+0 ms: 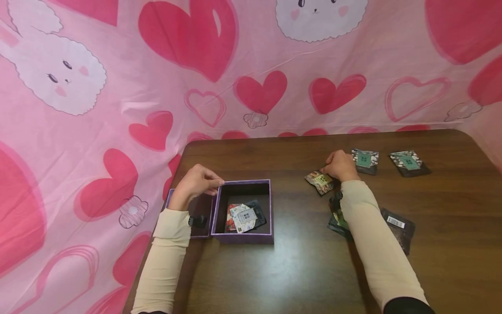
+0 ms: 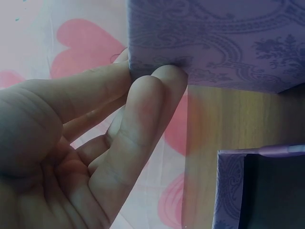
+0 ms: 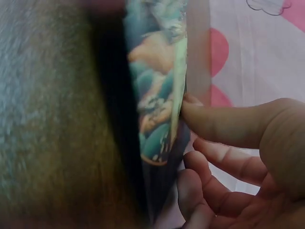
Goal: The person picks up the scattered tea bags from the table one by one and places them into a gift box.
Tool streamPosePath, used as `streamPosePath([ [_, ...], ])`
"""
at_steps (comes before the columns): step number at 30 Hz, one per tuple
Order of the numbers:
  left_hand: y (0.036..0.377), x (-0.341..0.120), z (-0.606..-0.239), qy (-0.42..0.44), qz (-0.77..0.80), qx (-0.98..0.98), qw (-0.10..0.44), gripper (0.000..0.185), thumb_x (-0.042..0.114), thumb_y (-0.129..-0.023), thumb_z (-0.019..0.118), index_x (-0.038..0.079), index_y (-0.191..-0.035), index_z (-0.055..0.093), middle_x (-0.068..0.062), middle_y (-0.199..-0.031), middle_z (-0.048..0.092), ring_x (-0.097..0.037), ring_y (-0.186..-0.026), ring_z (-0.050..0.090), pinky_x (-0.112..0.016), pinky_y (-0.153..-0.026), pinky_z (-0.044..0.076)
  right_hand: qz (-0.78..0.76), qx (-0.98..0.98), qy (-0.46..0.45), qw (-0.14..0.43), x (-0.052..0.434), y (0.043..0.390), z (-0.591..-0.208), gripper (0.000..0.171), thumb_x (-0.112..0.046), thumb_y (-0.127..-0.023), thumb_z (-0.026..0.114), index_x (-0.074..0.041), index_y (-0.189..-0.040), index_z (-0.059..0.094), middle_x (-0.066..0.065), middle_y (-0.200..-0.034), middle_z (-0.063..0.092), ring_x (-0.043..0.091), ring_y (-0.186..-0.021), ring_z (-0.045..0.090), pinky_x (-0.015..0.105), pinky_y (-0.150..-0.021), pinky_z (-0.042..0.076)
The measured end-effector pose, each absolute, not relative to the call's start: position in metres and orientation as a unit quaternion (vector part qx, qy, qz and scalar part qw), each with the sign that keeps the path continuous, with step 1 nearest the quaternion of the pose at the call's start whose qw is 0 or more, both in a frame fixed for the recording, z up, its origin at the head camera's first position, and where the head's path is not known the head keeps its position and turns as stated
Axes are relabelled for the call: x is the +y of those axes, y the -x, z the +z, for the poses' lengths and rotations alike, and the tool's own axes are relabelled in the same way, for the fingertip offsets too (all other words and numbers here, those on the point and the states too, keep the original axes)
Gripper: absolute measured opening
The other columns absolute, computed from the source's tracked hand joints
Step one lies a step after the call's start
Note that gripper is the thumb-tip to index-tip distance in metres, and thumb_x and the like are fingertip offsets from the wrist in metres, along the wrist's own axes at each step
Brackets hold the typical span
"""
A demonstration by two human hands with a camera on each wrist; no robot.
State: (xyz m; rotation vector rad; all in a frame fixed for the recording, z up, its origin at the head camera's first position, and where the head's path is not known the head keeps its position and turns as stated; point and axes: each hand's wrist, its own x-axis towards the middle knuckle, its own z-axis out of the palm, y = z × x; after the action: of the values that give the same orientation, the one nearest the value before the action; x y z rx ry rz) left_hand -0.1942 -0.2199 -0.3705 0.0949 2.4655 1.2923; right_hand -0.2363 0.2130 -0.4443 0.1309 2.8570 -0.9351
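At the back left corner of a purple patterned box [image 1: 242,238], my left hand [image 1: 198,182] pinches the wall between thumb and fingers. Inside the open box lie several flat packets, a white one [image 1: 242,217] on top. My right hand [image 1: 340,165] pinches one edge of a small printed packet [image 1: 319,182] with a yellowish label. Seen from the right wrist, thumb and fingertips grip the dark margin of that packet [image 3: 159,109], which stands nearly edge-on. The box's purple side [image 2: 228,47] fills the upper part of the left wrist view.
Left of the box lies its purple lid [image 1: 201,237], partly under my left arm. Two teal-labelled packets [image 1: 365,159] [image 1: 409,162] lie at the back right. A dark packet with a barcode [image 1: 397,223] and a green one [image 1: 338,223] lie beside my right forearm. A pink heart-print cloth [image 1: 274,56] hangs behind the table.
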Motion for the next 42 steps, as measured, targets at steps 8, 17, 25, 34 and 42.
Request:
streamPosePath([
  [8, 0.196, -0.218, -0.370, -0.035, 0.452, 0.873, 0.179, 0.016, 0.004, -0.090, 0.077, -0.010, -0.097, 0.076, -0.012, -0.076, 0.070, -0.016, -0.060, 0.067, -0.048, -0.071, 0.062, -0.316, 0.944, -0.053, 0.075, 0.214, 0.237, -0.445, 0.031, -0.019, -0.084, 0.080, 0.005, -0.098, 0.068, 0.026, -0.109, 0.065, 0.052, -0.113, 0.050, 0.062, -0.099, 0.044],
  [17, 0.195, -0.218, -0.373, -0.032, 0.453, 0.872, 0.184, 0.015, 0.005, -0.089, 0.077, -0.009, -0.096, 0.076, -0.012, -0.076, 0.071, -0.017, -0.060, 0.067, -0.047, -0.070, 0.062, -0.335, 0.939, -0.017, 0.072, 0.223, 0.231, -0.442, 0.017, -0.012, -0.093, 0.067, 0.003, -0.094, 0.074, 0.020, -0.099, 0.070, 0.040, -0.092, 0.059, 0.060, -0.090, 0.048],
  [25, 0.195, -0.219, -0.373, -0.030, 0.449, 0.874, 0.182, 0.015, 0.005, -0.090, 0.076, -0.009, -0.097, 0.076, -0.012, -0.076, 0.070, -0.016, -0.060, 0.067, -0.051, -0.074, 0.061, -0.381, 0.920, -0.010, 0.097, 0.235, 0.227, -0.423, 0.021, -0.009, -0.097, 0.060, 0.007, -0.106, 0.070, 0.026, -0.107, 0.065, 0.036, -0.089, 0.056, 0.044, -0.071, 0.053],
  [34, 0.195, -0.221, -0.373, -0.030, 0.447, 0.876, 0.180, 0.016, 0.005, -0.090, 0.076, -0.009, -0.097, 0.076, -0.012, -0.076, 0.071, -0.016, -0.060, 0.067, -0.049, -0.072, 0.062, -0.526, 0.850, -0.031, 0.035, 0.241, 0.215, -0.384, 0.025, -0.005, -0.100, 0.060, 0.010, -0.119, 0.066, 0.008, -0.094, 0.065, 0.020, -0.075, 0.060, 0.029, -0.062, 0.055],
  [42, 0.195, -0.220, -0.374, -0.030, 0.449, 0.875, 0.178, 0.015, 0.005, -0.091, 0.076, -0.008, -0.097, 0.076, -0.012, -0.076, 0.070, -0.016, -0.060, 0.067, -0.043, -0.068, 0.063, -0.558, 0.830, -0.020, 0.004, 0.242, 0.207, -0.364, 0.030, -0.009, -0.100, 0.063, 0.009, -0.123, 0.065, -0.001, -0.095, 0.063, 0.014, -0.072, 0.058, 0.024, -0.058, 0.054],
])
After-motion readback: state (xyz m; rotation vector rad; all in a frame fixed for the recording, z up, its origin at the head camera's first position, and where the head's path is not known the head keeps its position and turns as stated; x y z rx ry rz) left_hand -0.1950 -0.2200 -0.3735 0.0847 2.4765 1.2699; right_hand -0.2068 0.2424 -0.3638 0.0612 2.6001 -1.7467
